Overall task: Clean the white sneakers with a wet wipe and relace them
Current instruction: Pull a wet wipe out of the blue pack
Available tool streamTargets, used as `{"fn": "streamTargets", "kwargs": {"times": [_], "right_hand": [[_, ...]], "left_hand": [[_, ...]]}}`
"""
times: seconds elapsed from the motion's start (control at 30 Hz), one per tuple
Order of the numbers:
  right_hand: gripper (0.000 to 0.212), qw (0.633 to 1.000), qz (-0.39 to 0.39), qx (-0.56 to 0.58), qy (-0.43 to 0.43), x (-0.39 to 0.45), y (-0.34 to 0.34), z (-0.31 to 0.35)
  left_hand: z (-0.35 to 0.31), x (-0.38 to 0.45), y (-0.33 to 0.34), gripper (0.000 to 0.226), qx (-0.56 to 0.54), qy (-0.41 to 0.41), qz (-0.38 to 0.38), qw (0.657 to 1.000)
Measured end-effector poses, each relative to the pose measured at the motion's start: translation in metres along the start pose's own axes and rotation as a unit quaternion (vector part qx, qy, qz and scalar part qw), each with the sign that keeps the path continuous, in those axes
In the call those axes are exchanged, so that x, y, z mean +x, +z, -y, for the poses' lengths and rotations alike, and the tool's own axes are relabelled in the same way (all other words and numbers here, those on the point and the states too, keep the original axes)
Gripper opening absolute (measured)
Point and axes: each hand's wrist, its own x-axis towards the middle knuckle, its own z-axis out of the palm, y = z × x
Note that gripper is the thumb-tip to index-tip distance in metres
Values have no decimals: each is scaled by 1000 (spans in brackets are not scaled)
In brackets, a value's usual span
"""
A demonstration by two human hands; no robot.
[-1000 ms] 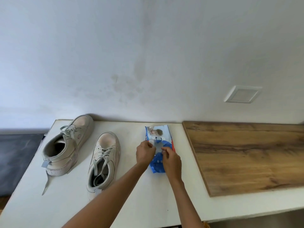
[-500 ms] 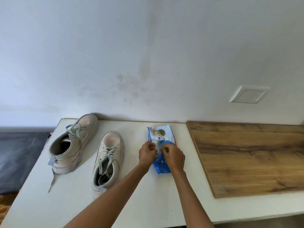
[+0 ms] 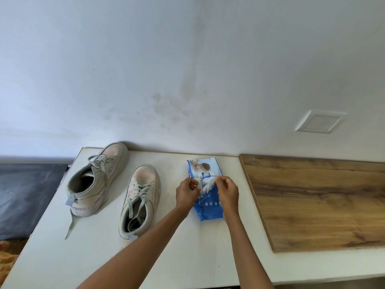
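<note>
We note the wipe [image 3: 206,184] half out of the pack [image 3: 205,192], between both grips. Right hand [image 3: 227,191] pinches it; left hand [image 3: 186,193] pinches the flap. Pack's long axis runs away from us. Sneakers [image 3: 141,200] sit on the bench [image 3: 187,247] left of the left hand, nearer to it.

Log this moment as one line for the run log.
stage: pulling wipe | left hand: holds flap | right hand: pinches wet wipe | wipe pack: on table | sneakers: untouched, laced
</note>
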Motion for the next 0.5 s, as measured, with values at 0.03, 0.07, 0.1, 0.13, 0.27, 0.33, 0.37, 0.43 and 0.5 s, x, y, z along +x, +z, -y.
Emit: {"fn": "streamTargets", "kwargs": {"times": [0.03,0.07,0.1,0.13,0.27,0.33,0.37,0.43,0.5], "right_hand": [[11,996,-5,74,42,1,0,2],[14,988,-13,131,77,3,-1,2],[17,981,-20,161,107,5,-2,2],[19,978,-26,161,129,6,-4,3],[14,961,-30,229,150,8,-8,13],[14,966,-26,221,134,9,-7,17],[13,973,-17,195,123,7,-6,20],[12,985,9,146,92,2,-4,23],[12,991,30,116,63,-5,-2,24]], "left_hand": [[0,0,0,13,6,4,3,1000],[0,1,0,13,14,10,6,1000],[1,1,1,13,21,13,8,1000],[1,0,1,14,25,14,10,1000],[-5,-5,1,34,44,43,-2,998],[-10,-11,-1,54,59,113,-2,992],[-14,-14,0,60,53,145,10,988],[-21,-18,2,61,0,169,45,985],[-30,-22,3,43,-73,147,54,985]]}}
